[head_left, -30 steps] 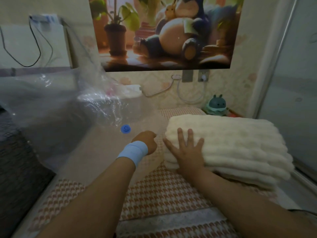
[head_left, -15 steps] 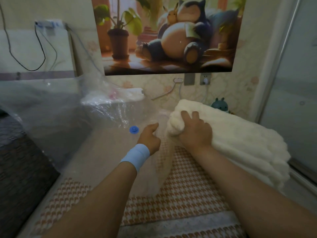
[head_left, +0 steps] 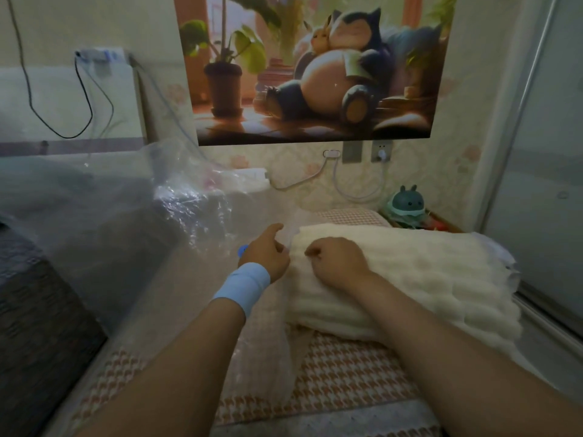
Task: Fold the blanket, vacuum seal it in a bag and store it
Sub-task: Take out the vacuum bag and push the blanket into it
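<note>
Two forearms of mine reach forward over the patterned bed cover (head_left: 331, 376), orange and white in small checks. Clear plastic of the bag (head_left: 126, 234) lies crumpled between them and spreads away to the left, over a dark grey cushion (head_left: 38, 310). A light blue wristband (head_left: 244, 283) sits on my left wrist. My left hand (head_left: 266, 253) is at the bag's edge just beside the blanket, thumb raised and fingers half curled; whether they pinch the plastic I cannot tell. The bag's blue valve (head_left: 243, 249) peeps out at that hand's left side. My right hand (head_left: 337, 263) lies knuckles up on the blanket (head_left: 416, 279), fingers curled down and gripping its top layer near the left end. This cream, ribbed blanket is folded into a thick stack, flat on the bed, outside the bag. Beyond it a small teal toy (head_left: 407, 203) stands by the wall, white cables hang from the sockets (head_left: 381, 151), and a cartoon poster (head_left: 315, 67) hangs above
</note>
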Tool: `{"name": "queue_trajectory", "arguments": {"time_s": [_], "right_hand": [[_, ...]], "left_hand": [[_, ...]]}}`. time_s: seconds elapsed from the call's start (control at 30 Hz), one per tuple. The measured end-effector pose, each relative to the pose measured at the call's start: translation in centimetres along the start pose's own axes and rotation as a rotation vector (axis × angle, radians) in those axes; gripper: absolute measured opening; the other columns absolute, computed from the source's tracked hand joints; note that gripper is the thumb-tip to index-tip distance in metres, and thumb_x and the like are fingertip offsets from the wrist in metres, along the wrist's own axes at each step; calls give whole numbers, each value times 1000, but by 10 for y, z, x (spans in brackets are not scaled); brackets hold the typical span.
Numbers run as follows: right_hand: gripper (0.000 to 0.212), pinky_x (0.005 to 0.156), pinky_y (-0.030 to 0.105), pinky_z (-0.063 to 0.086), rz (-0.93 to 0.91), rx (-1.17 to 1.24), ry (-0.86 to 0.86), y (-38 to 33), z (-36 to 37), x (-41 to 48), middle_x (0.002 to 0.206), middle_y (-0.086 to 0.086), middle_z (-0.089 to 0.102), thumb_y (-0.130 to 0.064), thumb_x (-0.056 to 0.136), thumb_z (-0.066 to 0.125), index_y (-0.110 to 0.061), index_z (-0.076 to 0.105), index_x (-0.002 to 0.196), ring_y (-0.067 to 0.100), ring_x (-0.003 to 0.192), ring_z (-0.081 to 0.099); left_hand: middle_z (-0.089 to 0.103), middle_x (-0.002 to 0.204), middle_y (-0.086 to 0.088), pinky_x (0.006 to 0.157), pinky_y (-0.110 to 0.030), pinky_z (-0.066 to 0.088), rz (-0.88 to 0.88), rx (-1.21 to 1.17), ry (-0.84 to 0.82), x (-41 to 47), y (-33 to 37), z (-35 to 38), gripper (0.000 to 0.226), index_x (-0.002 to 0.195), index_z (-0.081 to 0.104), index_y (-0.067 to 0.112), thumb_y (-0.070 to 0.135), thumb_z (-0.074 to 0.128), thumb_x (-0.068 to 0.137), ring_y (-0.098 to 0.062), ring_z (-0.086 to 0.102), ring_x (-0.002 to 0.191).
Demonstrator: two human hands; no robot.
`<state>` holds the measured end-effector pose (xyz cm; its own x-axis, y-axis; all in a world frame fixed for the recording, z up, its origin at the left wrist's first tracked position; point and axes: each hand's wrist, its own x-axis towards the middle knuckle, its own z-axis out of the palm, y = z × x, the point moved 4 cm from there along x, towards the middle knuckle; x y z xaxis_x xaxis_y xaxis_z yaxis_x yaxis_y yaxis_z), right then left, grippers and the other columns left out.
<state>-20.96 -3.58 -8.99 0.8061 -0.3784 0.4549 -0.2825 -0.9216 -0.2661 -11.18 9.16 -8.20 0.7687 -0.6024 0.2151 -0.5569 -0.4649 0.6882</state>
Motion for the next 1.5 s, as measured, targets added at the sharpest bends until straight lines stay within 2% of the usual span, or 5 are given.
{"name": "queue_trajectory", "arguments": {"time_s": [0.23,0.5,0.83,1.1,1.5], "right_hand": [[89,115,65,-2,161,-228,-325,33,14,23,166,6,-5,-67,83,47,-39,6,157,30,152,-7],[72,112,64,6,-9,-371,-436,8,30,15,152,5,38,-70,84,40,-44,29,150,28,140,31],[68,106,53,19,-119,-308,-395,17,19,11,146,-2,49,-71,82,42,-45,43,144,21,130,41],[60,114,52,16,-99,-253,-340,21,15,9,151,1,42,-58,92,45,-35,39,147,22,138,36],[38,84,39,41,-72,-350,54,12,-5,-13,114,6,56,-46,87,56,-19,59,113,25,101,51]], "left_hand": [[50,138,-9,81,-33,46,-59,247,-168,29,8,13,71,150,20,32,31,53,88,-32,56,113],[30,153,-9,110,-37,37,-23,544,-239,79,7,29,58,146,39,24,10,53,91,-29,38,136],[73,86,-10,70,-35,57,-44,-175,375,95,4,-13,29,82,73,9,27,54,94,-29,68,70],[57,126,-8,72,-35,57,65,-211,-356,71,32,39,55,132,49,18,8,70,83,-25,63,99],[37,142,0,109,-41,34,227,282,-335,7,16,38,55,129,49,34,46,68,79,-24,40,130]]}}
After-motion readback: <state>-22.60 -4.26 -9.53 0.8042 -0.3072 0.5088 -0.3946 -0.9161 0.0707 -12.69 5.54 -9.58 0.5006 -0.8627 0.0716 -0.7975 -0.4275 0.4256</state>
